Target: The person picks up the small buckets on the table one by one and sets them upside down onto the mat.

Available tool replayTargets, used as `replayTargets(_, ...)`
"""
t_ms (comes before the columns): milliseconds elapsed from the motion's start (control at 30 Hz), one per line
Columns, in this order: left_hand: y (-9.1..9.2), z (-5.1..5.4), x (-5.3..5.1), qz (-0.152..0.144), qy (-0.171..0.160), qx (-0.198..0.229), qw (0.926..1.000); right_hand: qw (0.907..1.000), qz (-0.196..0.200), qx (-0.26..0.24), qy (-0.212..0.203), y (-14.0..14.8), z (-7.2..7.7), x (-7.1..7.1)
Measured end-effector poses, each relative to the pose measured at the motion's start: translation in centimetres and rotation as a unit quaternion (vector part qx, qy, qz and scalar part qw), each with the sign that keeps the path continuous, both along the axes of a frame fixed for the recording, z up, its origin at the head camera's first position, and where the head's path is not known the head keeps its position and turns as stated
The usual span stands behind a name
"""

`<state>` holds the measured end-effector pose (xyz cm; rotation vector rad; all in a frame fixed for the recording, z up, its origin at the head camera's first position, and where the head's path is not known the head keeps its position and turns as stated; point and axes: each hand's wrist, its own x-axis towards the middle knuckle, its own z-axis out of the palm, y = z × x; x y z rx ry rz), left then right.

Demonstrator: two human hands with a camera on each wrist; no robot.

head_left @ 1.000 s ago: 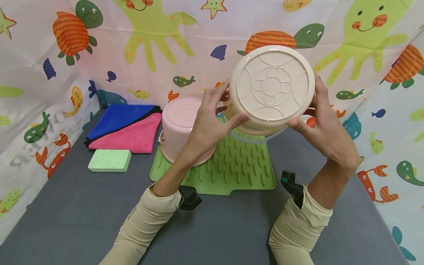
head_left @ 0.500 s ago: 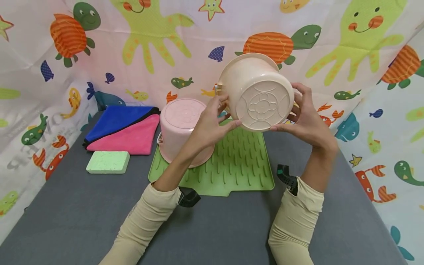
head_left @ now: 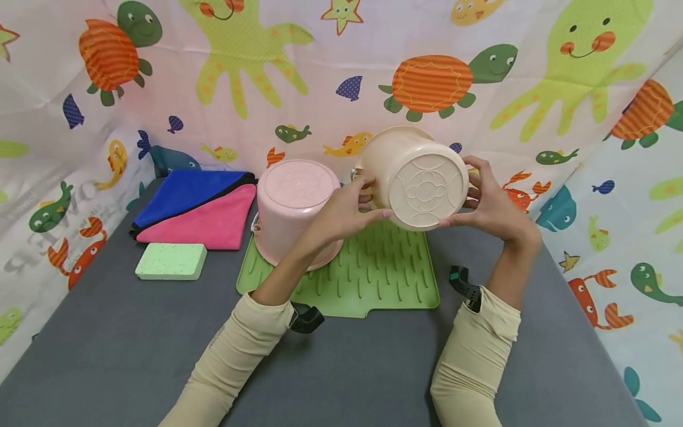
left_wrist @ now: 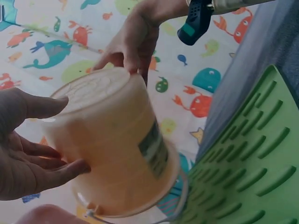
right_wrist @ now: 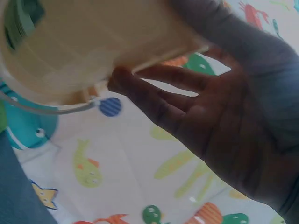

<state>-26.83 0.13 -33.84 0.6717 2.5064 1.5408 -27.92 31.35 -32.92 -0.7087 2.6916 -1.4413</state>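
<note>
Between both hands a cream bucket (head_left: 428,188) is held tilted in the air, its base with a flower relief facing the head camera. My left hand (head_left: 349,209) grips its left side, thumb on the base edge. The right hand (head_left: 493,204) grips the opposite side, thumb also at the base edge. In the left wrist view a label and the hanging handle (left_wrist: 183,198) show on the bucket. Just left of it a pink bucket (head_left: 290,201) stands upside down on a green silicone mat (head_left: 373,279), partly hidden by my left forearm.
A folded blue and pink cloth (head_left: 197,207) lies on the grey table (head_left: 373,367) left of the mat. In front of the cloth sits a light green sponge (head_left: 171,261). A curtain (head_left: 320,71) printed with sea animals hangs behind and at both sides.
The cream bucket has turned from base-on to a more sideways tilt, then come down and slightly away towards the mat. Both hands have stayed on it throughout. The pink bucket has not moved.
</note>
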Motion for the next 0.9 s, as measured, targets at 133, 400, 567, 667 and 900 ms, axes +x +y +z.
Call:
replayTargets(133, -0.2, 0.7, 0.3, 0.005, 0.030, 0.008, 0.9995, 0.9993, -0.023, 0.028, -0.005, 0.6, 1.5, 1.7)
replayTargets(400, -0.1, 0.9, 0.4, 0.001, 0.068, 0.004, 0.9977, 0.9944, -0.031, 0.088, -0.051, 0.8, 2.7, 2.9)
replayTargets(567, 0.2, 0.1, 0.4, -0.015, 0.086, -0.049, 0.9950, 0.9911, -0.036, 0.114, -0.059, 0.4, 2.7, 2.5)
replayTargets(667, 0.5, -0.6, 0.1, -0.028, 0.073, -0.087, 0.9932, 0.9890, -0.025, 0.131, -0.065, 0.4, 2.5, 2.2)
replayTargets(900, 0.5, -1.7, -0.7, -0.042, 0.002, -0.091, 0.9950, 0.9825, -0.022, 0.166, -0.081, 0.0, 2.2, 1.5)
